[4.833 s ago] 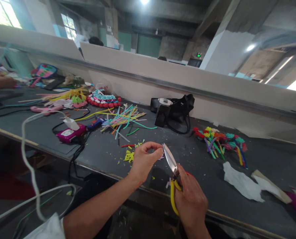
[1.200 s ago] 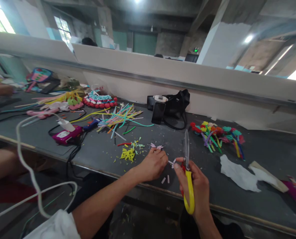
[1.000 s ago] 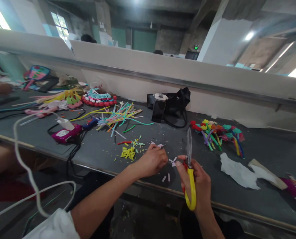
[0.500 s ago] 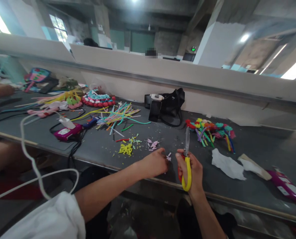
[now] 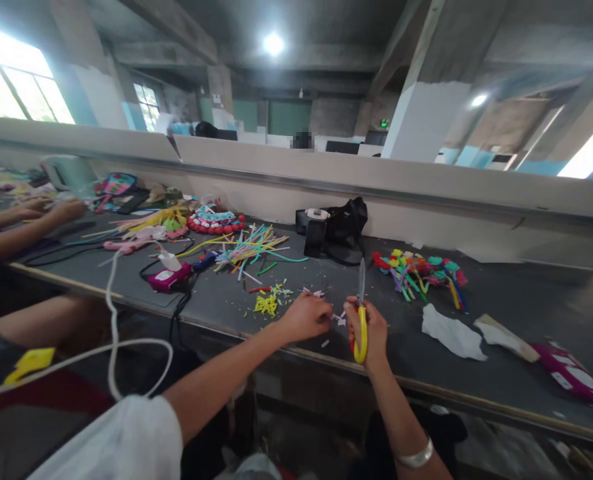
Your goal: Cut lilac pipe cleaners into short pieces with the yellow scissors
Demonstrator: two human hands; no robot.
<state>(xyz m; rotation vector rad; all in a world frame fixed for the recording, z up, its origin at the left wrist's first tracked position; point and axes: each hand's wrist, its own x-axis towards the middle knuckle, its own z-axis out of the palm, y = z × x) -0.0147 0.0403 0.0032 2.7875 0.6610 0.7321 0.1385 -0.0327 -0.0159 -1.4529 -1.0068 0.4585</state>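
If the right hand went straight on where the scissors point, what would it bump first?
Probably the bag, though whether the scissors tilt upward is hard to tell.

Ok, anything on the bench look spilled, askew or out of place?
Two small things. The white cable loops out past the front edge of the bench, where it might snag. One stray pink strip lies near that edge, apart from the pink bits beside the right hand.

Strips (image 5: 251, 247) left of bag (image 5: 350, 223), flowers (image 5: 416, 267) right, scissors (image 5: 361, 320) in front
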